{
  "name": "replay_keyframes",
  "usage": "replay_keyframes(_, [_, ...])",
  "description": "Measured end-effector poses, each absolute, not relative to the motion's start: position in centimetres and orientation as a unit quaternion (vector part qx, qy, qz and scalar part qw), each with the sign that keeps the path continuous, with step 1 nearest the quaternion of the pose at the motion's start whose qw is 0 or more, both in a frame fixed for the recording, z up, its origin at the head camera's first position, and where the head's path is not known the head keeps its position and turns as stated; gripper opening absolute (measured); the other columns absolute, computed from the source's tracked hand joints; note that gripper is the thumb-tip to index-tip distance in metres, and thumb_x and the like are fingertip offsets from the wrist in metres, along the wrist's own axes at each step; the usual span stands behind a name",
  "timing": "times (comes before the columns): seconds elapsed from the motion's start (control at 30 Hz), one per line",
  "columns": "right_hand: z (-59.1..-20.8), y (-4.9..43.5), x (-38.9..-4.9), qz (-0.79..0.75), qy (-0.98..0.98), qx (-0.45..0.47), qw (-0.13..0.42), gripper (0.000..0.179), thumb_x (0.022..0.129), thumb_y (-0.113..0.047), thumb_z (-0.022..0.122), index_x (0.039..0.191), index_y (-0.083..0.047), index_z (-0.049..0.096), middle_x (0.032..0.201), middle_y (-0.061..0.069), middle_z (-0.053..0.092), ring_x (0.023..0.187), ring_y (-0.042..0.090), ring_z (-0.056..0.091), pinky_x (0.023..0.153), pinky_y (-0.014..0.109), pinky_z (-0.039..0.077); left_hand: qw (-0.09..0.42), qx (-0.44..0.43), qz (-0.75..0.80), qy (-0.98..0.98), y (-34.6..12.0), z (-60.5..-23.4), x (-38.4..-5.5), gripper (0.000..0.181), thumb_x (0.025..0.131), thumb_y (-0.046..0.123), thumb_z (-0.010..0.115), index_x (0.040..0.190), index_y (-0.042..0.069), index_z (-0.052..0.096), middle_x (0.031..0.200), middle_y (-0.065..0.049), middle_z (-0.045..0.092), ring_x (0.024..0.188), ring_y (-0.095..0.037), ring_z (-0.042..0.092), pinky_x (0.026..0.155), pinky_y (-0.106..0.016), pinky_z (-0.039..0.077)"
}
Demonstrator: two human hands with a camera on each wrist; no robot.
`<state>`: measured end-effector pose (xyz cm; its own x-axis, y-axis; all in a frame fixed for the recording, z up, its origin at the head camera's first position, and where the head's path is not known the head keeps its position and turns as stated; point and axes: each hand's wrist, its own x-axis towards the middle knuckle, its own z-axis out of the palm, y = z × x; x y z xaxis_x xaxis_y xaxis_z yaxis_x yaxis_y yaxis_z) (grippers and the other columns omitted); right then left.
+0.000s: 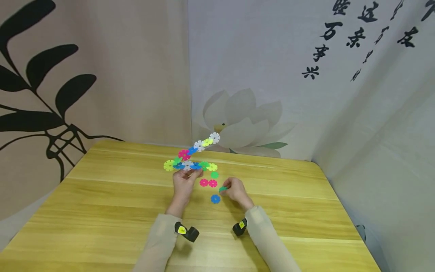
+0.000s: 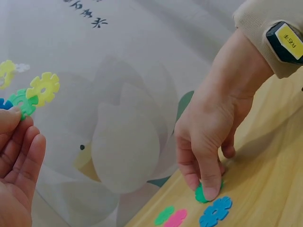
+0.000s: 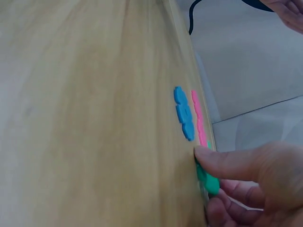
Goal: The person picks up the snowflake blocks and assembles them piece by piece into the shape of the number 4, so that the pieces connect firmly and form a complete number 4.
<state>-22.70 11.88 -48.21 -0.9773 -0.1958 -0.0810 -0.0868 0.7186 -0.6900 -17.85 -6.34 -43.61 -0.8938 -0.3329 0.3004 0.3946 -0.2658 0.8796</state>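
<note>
My left hand (image 1: 183,185) holds up a chain of interlocked snowflake discs (image 1: 187,165) in yellow, green, blue, white and pink, gripping it from below between thumb and fingers. One arm of the chain slants up to a white disc (image 1: 215,138) at its far end. In the left wrist view, a green disc (image 2: 22,101) and a yellow disc (image 2: 43,89) form the end beside the thumb. Lower on the right, my right hand (image 1: 235,189) pinches a loose green disc (image 3: 206,178) between thumb and fingers, close over the tabletop.
Loose on the wooden table (image 1: 119,211) lie a blue disc (image 1: 215,199), two pink discs (image 1: 208,183) and a green disc (image 1: 215,175), between the hands. Printed curtains (image 1: 255,68) hang behind the far edge. Each wrist wears a black camera (image 1: 187,231).
</note>
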Motion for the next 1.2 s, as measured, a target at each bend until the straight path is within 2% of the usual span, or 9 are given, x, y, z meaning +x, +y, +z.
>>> replay_keyframes(0.1, [-48.3,12.1,-22.6,-0.374,0.921,-0.090,0.063,0.023,0.071,-0.002,0.080,0.084,-0.002,0.061,0.077,0.005,0.059,0.071,0.016,0.052,0.064,0.026,0.048,0.225,-0.026,-0.795,-0.563,-6.3,-43.6,-17.8,0.008,0.081,-0.011,0.063,0.081,-0.019,0.061,0.070,0.000,0.068,0.061,-0.007,0.065,0.067,-0.024,0.058])
replay_keyframes(0.2, [-48.3,12.4,-22.5,-0.390,0.914,-0.099,0.050,0.020,0.072,0.002,0.077,0.084,-0.001,0.061,0.075,0.005,0.058,0.069,0.015,0.051,0.062,0.025,0.048,0.228,-0.022,-0.795,-0.561,-6.3,-43.5,-17.8,0.005,0.081,-0.012,0.064,0.080,-0.017,0.063,0.071,-0.003,0.068,0.061,-0.008,0.065,0.067,-0.024,0.058])
replay_keyframes(0.23, [-48.3,12.5,-22.5,-0.398,0.911,-0.099,0.048,0.018,0.073,0.003,0.076,0.083,-0.001,0.061,0.075,0.005,0.058,0.069,0.015,0.051,0.062,0.025,0.047,0.227,-0.020,-0.797,-0.559,-6.3,-43.5,-17.8,0.003,0.081,-0.012,0.063,0.078,-0.013,0.064,0.071,-0.004,0.068,0.061,-0.008,0.065,0.068,-0.024,0.058])
replay_keyframes(0.33, [-48.1,12.8,-22.3,-0.431,0.897,-0.088,0.044,0.012,0.076,0.005,0.071,0.083,0.000,0.063,0.074,0.004,0.057,0.067,0.014,0.050,0.059,0.023,0.046,0.228,-0.016,-0.800,-0.555,-6.2,-43.5,-17.8,0.016,0.080,-0.012,0.064,0.073,0.001,0.068,0.073,-0.009,0.068,0.061,-0.009,0.065,0.067,-0.025,0.058])
replay_keyframes(0.43, [-47.7,13.1,-22.1,-0.473,0.877,-0.071,0.035,0.007,0.080,0.004,0.068,0.085,0.001,0.065,0.074,0.005,0.058,0.065,0.013,0.050,0.055,0.021,0.045,0.228,-0.020,-0.799,-0.556,-6.2,-43.6,-17.8,0.020,0.080,-0.012,0.064,0.072,0.005,0.069,0.071,-0.004,0.068,0.061,-0.008,0.065,0.067,-0.024,0.058])
replay_keyframes(0.63, [-45.6,13.0,-21.2,-0.569,0.819,-0.076,-0.015,0.010,0.086,-0.002,0.066,0.090,0.006,0.066,0.075,0.011,0.064,0.061,0.012,0.059,0.055,0.028,0.055,0.233,-0.026,-0.797,-0.557,-6.0,-43.6,-17.8,0.004,0.080,-0.013,0.064,0.076,-0.014,0.064,0.065,0.007,0.067,0.059,-0.007,0.065,0.066,-0.021,0.057])
replay_keyframes(0.77, [-43.7,12.7,-20.4,-0.624,0.774,-0.093,-0.047,0.013,0.087,-0.003,0.065,0.091,0.009,0.065,0.079,0.018,0.067,0.063,0.012,0.064,0.058,0.026,0.057,0.235,-0.031,-0.794,-0.559,-5.9,-43.6,-17.9,0.013,0.080,-0.012,0.064,0.080,-0.024,0.058,0.064,0.009,0.066,0.059,-0.006,0.064,0.066,-0.021,0.057])
replay_keyframes(1.07, [-38.9,11.3,-18.0,-0.668,0.718,-0.165,-0.102,0.011,0.087,0.009,0.059,0.093,0.018,0.059,0.078,0.028,0.065,0.065,0.011,0.066,0.062,0.024,0.057,0.233,-0.035,-0.798,-0.555,-5.9,-43.7,-18.1,0.015,0.080,-0.012,0.064,0.081,-0.025,0.056,0.067,0.006,0.067,0.061,-0.007,0.065,0.066,-0.023,0.057])
replay_keyframes(1.2, [-39.3,11.2,-18.5,-0.681,0.704,-0.170,-0.106,0.011,0.086,0.010,0.060,0.093,0.018,0.060,0.080,0.032,0.063,0.065,0.011,0.066,0.061,0.022,0.057,0.231,-0.034,-0.799,-0.554,-5.9,-43.7,-18.1,0.014,0.080,-0.013,0.063,0.081,-0.025,0.057,0.066,0.007,0.066,0.061,-0.008,0.065,0.066,-0.023,0.057])
